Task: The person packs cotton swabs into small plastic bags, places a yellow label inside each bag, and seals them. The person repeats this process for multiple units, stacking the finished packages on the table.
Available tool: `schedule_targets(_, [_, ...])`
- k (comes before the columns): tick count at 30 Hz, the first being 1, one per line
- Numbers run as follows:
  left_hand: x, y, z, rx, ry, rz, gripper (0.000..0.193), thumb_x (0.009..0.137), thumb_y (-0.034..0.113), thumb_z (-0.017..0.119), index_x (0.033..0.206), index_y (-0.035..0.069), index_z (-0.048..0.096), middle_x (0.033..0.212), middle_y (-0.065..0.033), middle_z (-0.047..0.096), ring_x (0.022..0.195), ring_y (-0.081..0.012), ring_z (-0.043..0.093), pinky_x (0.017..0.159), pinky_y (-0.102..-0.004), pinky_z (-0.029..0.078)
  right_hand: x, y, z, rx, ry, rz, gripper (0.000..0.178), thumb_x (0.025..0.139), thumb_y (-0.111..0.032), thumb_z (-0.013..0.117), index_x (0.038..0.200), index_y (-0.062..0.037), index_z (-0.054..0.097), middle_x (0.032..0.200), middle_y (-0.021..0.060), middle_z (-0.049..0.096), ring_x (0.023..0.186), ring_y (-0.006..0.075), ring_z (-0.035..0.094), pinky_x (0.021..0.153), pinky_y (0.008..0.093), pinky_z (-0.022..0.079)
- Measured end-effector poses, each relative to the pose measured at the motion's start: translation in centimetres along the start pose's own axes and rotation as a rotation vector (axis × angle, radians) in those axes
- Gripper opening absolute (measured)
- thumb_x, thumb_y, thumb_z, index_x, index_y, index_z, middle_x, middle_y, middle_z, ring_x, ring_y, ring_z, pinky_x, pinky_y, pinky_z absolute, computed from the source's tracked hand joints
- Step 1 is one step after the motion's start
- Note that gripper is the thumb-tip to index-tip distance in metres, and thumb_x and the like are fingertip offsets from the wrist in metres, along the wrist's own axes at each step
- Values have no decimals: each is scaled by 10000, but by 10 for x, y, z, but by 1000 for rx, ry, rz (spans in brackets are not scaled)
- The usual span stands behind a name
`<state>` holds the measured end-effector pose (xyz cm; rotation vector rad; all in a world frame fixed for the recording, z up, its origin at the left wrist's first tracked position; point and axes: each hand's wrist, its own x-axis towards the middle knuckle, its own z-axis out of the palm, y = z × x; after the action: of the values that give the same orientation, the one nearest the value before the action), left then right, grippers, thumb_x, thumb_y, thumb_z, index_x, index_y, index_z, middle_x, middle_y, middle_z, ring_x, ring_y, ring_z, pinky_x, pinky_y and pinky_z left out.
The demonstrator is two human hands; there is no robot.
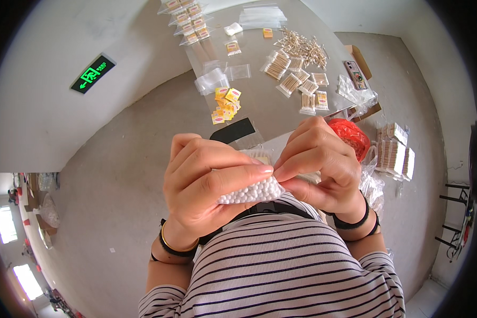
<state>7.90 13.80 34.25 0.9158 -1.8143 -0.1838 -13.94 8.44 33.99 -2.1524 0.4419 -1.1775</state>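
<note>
Close in front of my body, my left hand (206, 177) is wrapped round a clear plastic bag of cotton swabs (253, 192). Their white tips are packed together and face me. My right hand (323, 164) pinches at the bag's right edge, thumb and forefinger pressed together next to my left thumb tip. What exactly those fingers grip there is hidden. Beyond my hands on the grey table lie yellow label cards (226, 106) in a loose pile and a black flat piece (236, 130). Several bundles of cotton swabs (290, 85) lie farther right.
A heap of loose swabs (305, 49), empty clear bags (212, 81) and a phone (355, 75) are on the table (254, 100). Filled packs (190, 21) stand at its far left. A red bag (350, 137) and stacked swab packs (395, 151) are to the right.
</note>
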Motion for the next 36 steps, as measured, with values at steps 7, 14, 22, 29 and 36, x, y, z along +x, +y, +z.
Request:
schedule_targets(7, [-3, 0, 2, -16, 3, -25, 427, 691, 285, 942, 1055, 168, 750, 860, 77, 734, 738, -107, 639, 740, -289, 401, -3, 3, 5, 7, 11, 9, 242, 772, -86, 854, 974, -107, 723, 912, 30, 687, 845, 218, 643, 766, 344, 448])
schedule_targets(14, [-3, 3, 2, -50, 6, -50, 451, 695, 279, 947, 1053, 163, 699, 889, 48, 771, 746, -105, 674, 751, -285, 401, -5, 1, 8, 6, 41, 10, 229, 772, -72, 833, 954, -106, 698, 905, 30, 676, 841, 224, 640, 768, 350, 449])
schedule_targets(22, [-7, -2, -2, -143, -28, -96, 350, 759, 188, 921, 1012, 152, 681, 958, 6, 796, 831, -111, 727, 793, -294, 398, -4, 1, 5, -11, 18, -11, 229, 777, -83, 837, 954, -105, 694, 903, 31, 668, 845, 229, 633, 763, 356, 444])
schedule_targets(29, [-5, -1, -6, -130, -38, -76, 345, 728, 135, 910, 1006, 149, 706, 957, 14, 782, 855, -116, 735, 794, -311, 371, -3, 0, 4, 39, 27, 20, 267, 772, -112, 865, 972, -102, 689, 913, 24, 676, 843, 227, 630, 760, 352, 434])
schedule_targets(36, [-6, -2, -8, -119, -60, -61, 314, 744, 173, 908, 985, 157, 707, 946, 26, 776, 848, -105, 736, 795, -309, 363, 5, -1, -2, -18, -54, -23, 267, 773, -108, 858, 972, -103, 681, 920, 16, 680, 828, 228, 604, 770, 346, 418])
